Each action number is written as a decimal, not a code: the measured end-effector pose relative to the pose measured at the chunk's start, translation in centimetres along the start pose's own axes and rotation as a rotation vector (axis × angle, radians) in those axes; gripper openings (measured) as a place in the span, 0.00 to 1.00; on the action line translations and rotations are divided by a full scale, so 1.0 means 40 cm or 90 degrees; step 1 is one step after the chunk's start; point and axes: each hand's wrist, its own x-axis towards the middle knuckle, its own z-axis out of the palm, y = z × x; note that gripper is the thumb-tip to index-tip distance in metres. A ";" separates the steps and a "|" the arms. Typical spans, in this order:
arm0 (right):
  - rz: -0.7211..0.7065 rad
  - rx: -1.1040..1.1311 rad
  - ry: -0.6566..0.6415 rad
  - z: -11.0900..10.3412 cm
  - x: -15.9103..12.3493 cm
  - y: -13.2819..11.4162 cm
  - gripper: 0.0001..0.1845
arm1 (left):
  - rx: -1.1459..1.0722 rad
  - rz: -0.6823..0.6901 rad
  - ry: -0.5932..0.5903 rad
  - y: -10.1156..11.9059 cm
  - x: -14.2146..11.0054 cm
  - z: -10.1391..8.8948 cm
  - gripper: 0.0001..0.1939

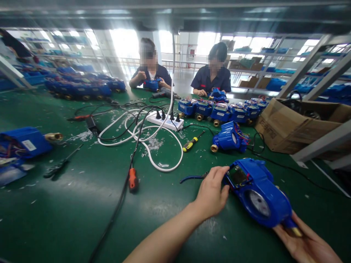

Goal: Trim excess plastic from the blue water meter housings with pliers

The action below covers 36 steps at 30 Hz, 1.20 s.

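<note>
While the head view looks down over the green work table (68, 212), a blue plastic water meter with a round dial face (257, 195) lies tilted at about four o'clock in the picture, between the person's two hands. At its ten o'clock end the left hand (212, 193) rests against the meter's open electronics compartment, fingers curled and pressed onto the housing's edge, thumb towards the dial. At the meter's five o'clock end the right hand (307, 244) lies palm up and loosely spread beneath the brass threaded fitting (293, 229), cradling it rather than pinching. Just beside the left hand, at nine o'clock, a thin blue-handled tool (192, 178) lies on the table. Towards twelve o'clock sits a second blue meter (229, 138), with a yellow-and-black screwdriver (192, 142) left of it and a white power strip (166, 121) beyond. Two co-workers sit at the far edge, each handling blue meters.
</note>
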 end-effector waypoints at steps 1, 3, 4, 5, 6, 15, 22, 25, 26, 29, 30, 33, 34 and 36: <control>-0.003 -0.002 0.001 -0.001 0.000 0.001 0.19 | -0.040 0.006 0.006 -0.004 0.007 0.011 0.29; -0.004 -0.008 -0.001 -0.003 -0.001 0.003 0.20 | -0.085 0.014 0.017 -0.015 0.022 0.032 0.29; -0.008 -0.013 -0.004 -0.004 -0.001 0.004 0.21 | -0.093 0.013 0.023 -0.020 0.028 0.041 0.29; -0.014 -0.020 -0.008 -0.007 -0.001 0.004 0.23 | -0.096 0.008 0.030 -0.025 0.033 0.048 0.28; -0.020 -0.028 -0.016 -0.010 -0.001 0.005 0.25 | -0.101 0.001 0.040 -0.029 0.038 0.055 0.26; -0.056 -0.036 -0.015 0.054 -0.045 0.020 0.31 | -0.184 -0.089 0.126 -0.048 0.058 0.081 0.11; 0.012 -0.026 -0.016 0.047 -0.046 0.032 0.30 | -0.289 -0.134 0.157 -0.057 0.055 0.088 0.08; 0.026 0.007 -0.016 0.034 -0.034 0.033 0.27 | -0.327 -0.141 0.167 -0.054 0.055 0.084 0.05; 0.032 0.018 -0.005 0.033 -0.032 0.033 0.26 | -0.341 -0.143 0.168 -0.052 0.056 0.083 0.05; 0.041 0.040 0.023 0.037 -0.033 0.033 0.21 | -0.388 -0.159 0.175 -0.045 0.063 0.082 0.04; 0.038 0.044 0.027 0.039 -0.034 0.033 0.21 | -0.404 -0.167 0.178 -0.043 0.067 0.084 0.05; 0.005 0.051 0.026 0.046 -0.039 0.034 0.22 | -0.442 -0.201 0.197 -0.038 0.079 0.099 0.08; -0.003 0.052 0.025 0.049 -0.040 0.034 0.22 | -0.448 -0.213 0.210 -0.037 0.084 0.106 0.09; -0.005 0.054 0.022 0.053 -0.043 0.035 0.21 | -0.451 -0.241 0.244 -0.035 0.092 0.121 0.11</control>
